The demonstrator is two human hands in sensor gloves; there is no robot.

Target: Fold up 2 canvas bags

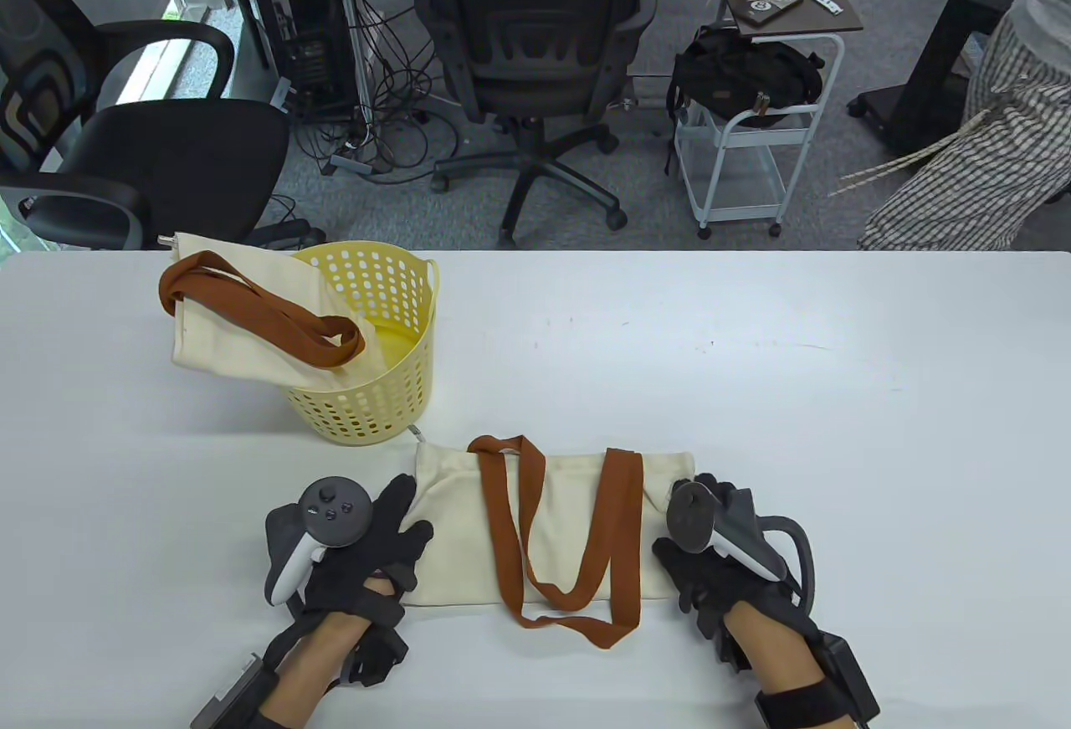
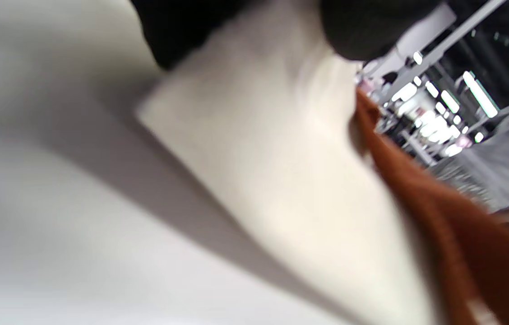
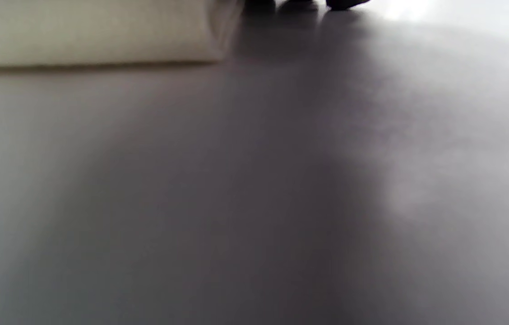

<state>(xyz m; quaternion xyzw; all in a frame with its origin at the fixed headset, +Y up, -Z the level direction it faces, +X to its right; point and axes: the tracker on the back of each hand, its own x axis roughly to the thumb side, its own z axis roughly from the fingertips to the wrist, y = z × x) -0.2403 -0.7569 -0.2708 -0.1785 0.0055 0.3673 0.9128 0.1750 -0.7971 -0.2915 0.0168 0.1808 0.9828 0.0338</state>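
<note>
A cream canvas bag [image 1: 569,528] with brown straps [image 1: 623,545] lies flat near the table's front edge. My left hand [image 1: 393,532] is at its left edge. In the left wrist view the cream cloth [image 2: 281,171] runs between my dark fingers [image 2: 363,27], so the hand grips that edge. My right hand [image 1: 703,528] is at the bag's right edge, its fingers hidden under the tracker. In the right wrist view the fingertips [image 3: 299,4] touch the table just beside the bag's edge [image 3: 101,40]. A second cream bag [image 1: 243,319] with brown straps is draped over a yellow basket [image 1: 376,394].
The yellow perforated basket stands at the left middle of the white table [image 1: 753,394]. Behind the table's far edge are office chairs [image 1: 535,51], a small cart [image 1: 753,143] and a person [image 1: 987,151] at the far right.
</note>
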